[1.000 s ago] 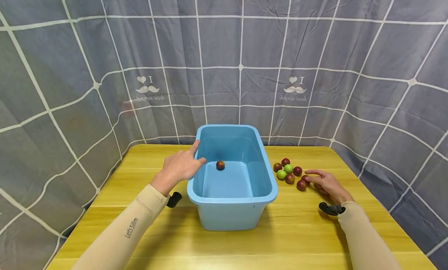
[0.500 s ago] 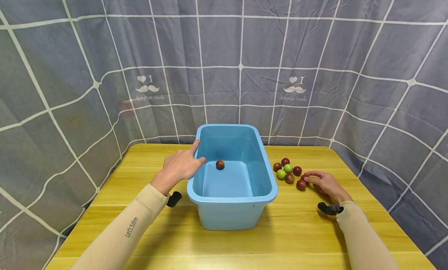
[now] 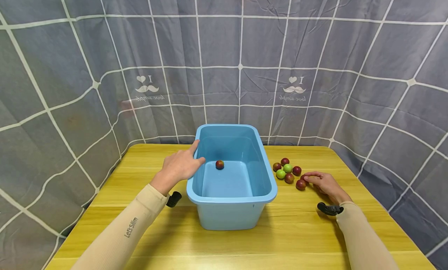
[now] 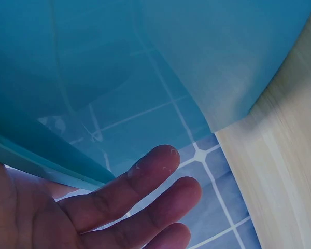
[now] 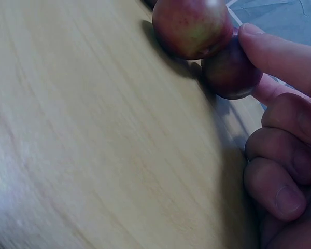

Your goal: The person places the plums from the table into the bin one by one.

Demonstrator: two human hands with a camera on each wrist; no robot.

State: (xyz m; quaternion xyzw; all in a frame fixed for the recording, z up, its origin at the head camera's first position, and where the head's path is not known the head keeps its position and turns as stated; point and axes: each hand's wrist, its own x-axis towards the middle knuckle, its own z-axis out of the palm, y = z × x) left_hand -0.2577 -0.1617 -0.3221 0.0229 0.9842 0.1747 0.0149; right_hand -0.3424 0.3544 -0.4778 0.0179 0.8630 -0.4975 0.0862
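Note:
A light blue plastic tub (image 3: 231,198) stands mid-table with one red-green fruit (image 3: 219,164) on its floor. My left hand (image 3: 191,156) rests on the tub's left rim with straight fingers (image 4: 145,189), seen against the tub wall (image 4: 145,67) in the left wrist view. Right of the tub lies a cluster of several small red and green fruits (image 3: 287,169). My right hand (image 3: 310,178) is at the cluster's near right edge. Its thumb and finger pinch a dark red fruit (image 5: 229,72), which touches another red fruit (image 5: 191,25) on the table.
The yellow wooden table (image 3: 140,172) is enclosed at the back and sides by a grey checked curtain (image 3: 241,67). Bare tabletop lies left of the tub and along the front edge. A black strap piece (image 3: 174,199) sits at my left wrist.
My right hand has shifted slightly left and its fingertips have closed in on the dark red fruit. The left hand and the tub have not moved.

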